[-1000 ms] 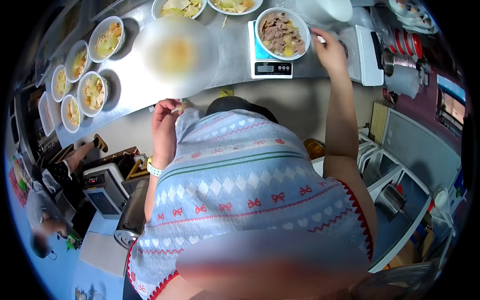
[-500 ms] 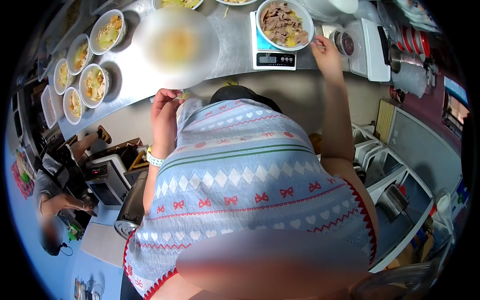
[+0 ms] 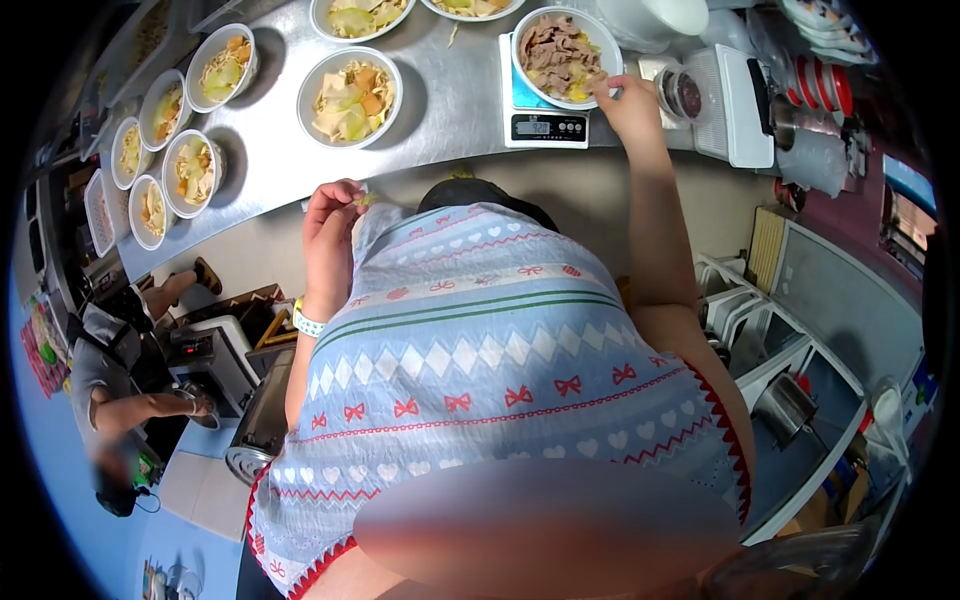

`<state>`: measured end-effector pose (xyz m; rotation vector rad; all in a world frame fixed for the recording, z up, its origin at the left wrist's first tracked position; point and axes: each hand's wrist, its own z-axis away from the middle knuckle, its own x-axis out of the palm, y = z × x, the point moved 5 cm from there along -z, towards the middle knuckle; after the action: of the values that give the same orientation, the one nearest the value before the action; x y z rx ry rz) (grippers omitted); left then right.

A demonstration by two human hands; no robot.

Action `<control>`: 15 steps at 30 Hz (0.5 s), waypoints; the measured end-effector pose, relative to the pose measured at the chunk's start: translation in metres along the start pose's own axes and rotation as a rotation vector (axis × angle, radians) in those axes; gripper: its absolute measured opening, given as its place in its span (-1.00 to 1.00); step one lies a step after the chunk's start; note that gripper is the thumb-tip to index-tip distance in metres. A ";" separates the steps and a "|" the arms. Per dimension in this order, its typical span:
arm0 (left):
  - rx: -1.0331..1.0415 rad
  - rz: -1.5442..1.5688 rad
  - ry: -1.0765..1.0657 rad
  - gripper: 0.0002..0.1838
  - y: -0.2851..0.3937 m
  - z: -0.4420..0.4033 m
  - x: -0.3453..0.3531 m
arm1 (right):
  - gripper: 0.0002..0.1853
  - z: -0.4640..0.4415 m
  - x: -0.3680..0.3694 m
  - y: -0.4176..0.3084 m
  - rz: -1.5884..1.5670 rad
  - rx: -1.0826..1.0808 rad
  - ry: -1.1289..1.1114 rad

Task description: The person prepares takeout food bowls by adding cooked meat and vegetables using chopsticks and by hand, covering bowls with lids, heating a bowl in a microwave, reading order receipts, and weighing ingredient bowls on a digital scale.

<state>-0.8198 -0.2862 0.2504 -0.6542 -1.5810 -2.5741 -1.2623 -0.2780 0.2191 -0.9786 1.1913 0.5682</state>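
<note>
A white bowl of sliced meat over yellowish vegetables (image 3: 562, 55) rests on a digital scale (image 3: 546, 130), whose display is lit. My right hand (image 3: 628, 104) is at the bowl's lower right rim, thumb and fingers pinched at a slice of meat on the edge. My left hand (image 3: 334, 212) is held in front of the counter's edge, fingertips closed on a small piece of greenish vegetable (image 3: 364, 200). Up from that hand, a bowl with noodles, greens and orange-brown chunks (image 3: 350, 98) sits on the metal counter (image 3: 456, 110).
Several filled bowls (image 3: 195, 172) stand on the counter's left part. Right of the scale are a lidded round tub (image 3: 683, 93) and a white basket (image 3: 722, 105). Another person (image 3: 115, 370) is at the far left, beside a machine. A rack (image 3: 765, 345) stands at the right.
My right hand has moved left from beside the bowl on the scale onto its rim. My left hand has hardly moved. The other person's arm has shifted.
</note>
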 end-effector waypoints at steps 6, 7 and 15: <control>-0.014 0.010 0.060 -0.84 0.003 0.005 0.003 | -0.72 -0.014 0.001 0.013 -0.476 0.037 -0.075; -0.007 -0.013 0.042 -0.85 0.001 0.005 0.002 | -0.72 -0.013 0.007 0.017 -0.591 0.107 -0.104; 0.002 -0.032 0.035 -0.86 0.000 0.005 0.003 | -0.80 -0.001 -0.014 -0.013 -0.033 -0.156 0.241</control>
<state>-0.8211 -0.2812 0.2539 -0.5845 -1.5958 -2.5916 -1.2570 -0.2836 0.2361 -1.2235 1.3557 0.5335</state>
